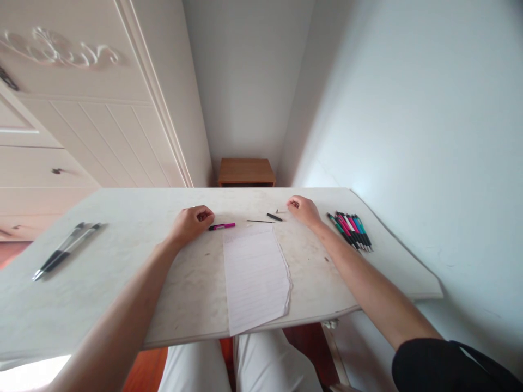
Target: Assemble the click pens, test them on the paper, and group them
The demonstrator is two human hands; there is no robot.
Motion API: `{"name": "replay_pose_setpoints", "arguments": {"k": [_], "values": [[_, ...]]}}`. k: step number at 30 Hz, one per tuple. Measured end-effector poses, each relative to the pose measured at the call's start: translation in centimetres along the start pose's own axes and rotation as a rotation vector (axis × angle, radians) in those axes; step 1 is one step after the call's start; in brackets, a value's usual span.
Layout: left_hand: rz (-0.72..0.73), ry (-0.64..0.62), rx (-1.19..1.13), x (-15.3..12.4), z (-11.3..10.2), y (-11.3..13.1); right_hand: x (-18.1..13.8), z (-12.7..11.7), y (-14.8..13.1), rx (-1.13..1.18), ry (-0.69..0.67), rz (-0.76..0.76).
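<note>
My left hand (pixel 195 221) rests on the table in a loose curl, with nothing visible in it. Just right of its fingers lies a pink and black pen barrel (pixel 223 226). My right hand (pixel 303 210) is also curled on the tabletop, and no object shows in its fingers. Between the hands are a thin dark refill (pixel 260 221), a black pen grip (pixel 274 216) and a tiny pen part (pixel 277 210) close to my right fingers. Below them lies a torn sheet of lined paper (pixel 255 277).
Several colourful pens (pixel 350 231) lie side by side right of my right forearm. Two larger clear-and-black pens (pixel 65 250) are at the left on the white table (pixel 192 299). A wall (pixel 429 136) borders the right side, and a cream cabinet (pixel 106 136) stands left.
</note>
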State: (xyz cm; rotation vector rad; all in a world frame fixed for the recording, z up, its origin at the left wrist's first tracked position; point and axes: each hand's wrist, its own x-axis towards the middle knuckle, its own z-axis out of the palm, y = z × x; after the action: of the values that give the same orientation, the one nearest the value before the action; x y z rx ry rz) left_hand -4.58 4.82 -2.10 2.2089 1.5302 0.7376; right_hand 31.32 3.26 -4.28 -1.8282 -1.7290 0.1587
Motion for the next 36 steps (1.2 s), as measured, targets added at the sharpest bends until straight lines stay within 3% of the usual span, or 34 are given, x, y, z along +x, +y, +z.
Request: {"name": "replay_pose_setpoints", "arguments": {"k": [3,6,10,18,22,27,36], "values": [[0.055,0.034,0.019,0.1,0.0,0.0,-0.3,0.5,0.1,0.065,0.023,-0.034],[0.148,0.137,0.023,-0.1,0.0,0.7,-0.6,0.9,0.0,0.237,0.035,-0.179],[0.252,0.195,-0.033,-0.6,0.5,3.1,-1.0,0.9,-0.7,0.306,-0.051,-0.344],[0.528,-0.050,-0.038,1.5,4.2,8.9,-1.2,0.7,-1.0,0.338,-0.133,-0.322],[0.570,-0.119,0.065,3.1,5.9,10.7,-1.3,0.6,-1.3,0.322,-0.137,-0.313],[0.590,-0.205,0.233,4.2,7.4,11.8,-1.2,0.3,-1.5,0.331,-0.137,-0.331],[0.583,-0.196,0.276,4.3,8.6,12.2,-0.9,0.6,-1.1,0.375,-0.070,-0.313]]}}
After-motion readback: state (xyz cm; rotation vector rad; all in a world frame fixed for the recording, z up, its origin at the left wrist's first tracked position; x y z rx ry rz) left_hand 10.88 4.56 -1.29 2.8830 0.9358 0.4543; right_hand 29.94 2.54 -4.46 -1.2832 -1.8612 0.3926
